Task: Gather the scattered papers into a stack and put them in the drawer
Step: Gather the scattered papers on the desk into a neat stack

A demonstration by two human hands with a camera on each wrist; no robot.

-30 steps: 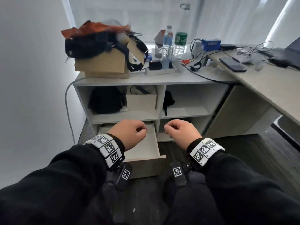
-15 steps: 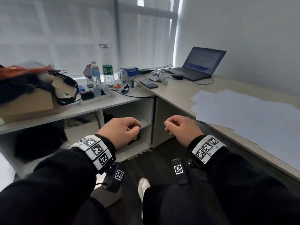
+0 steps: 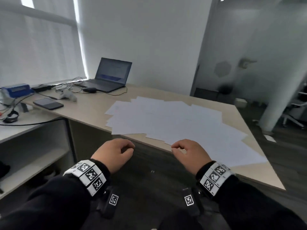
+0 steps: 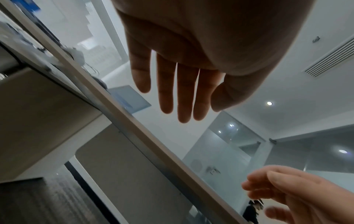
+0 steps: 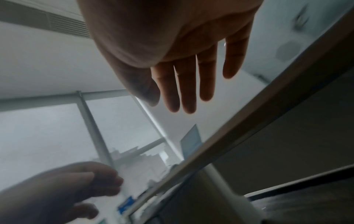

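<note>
Several white papers (image 3: 174, 120) lie spread and overlapping across the near right part of the wooden desk (image 3: 93, 112). My left hand (image 3: 126, 147) hovers just in front of the desk's near edge, fingers relaxed and holding nothing. My right hand (image 3: 181, 146) hovers at the desk edge by the nearest sheets, also holding nothing. From below, the left wrist view shows the left hand (image 4: 172, 91) with loosely straight fingers above the desk edge (image 4: 134, 121). The right hand (image 5: 187, 84) looks the same in the right wrist view. The drawer is out of view.
An open laptop (image 3: 111, 75), a mouse (image 3: 89, 89), a dark phone (image 3: 48, 104), a blue box (image 3: 16, 90) and cables sit at the desk's far left. A white shelf unit (image 3: 33, 156) stands to the left. A pillar and office chair (image 3: 294, 117) stand far right.
The view has swung right, from the shelf unit and its open drawer to the desk with the papers. Both hands have stayed in front and loosened from curled to relaxed.
</note>
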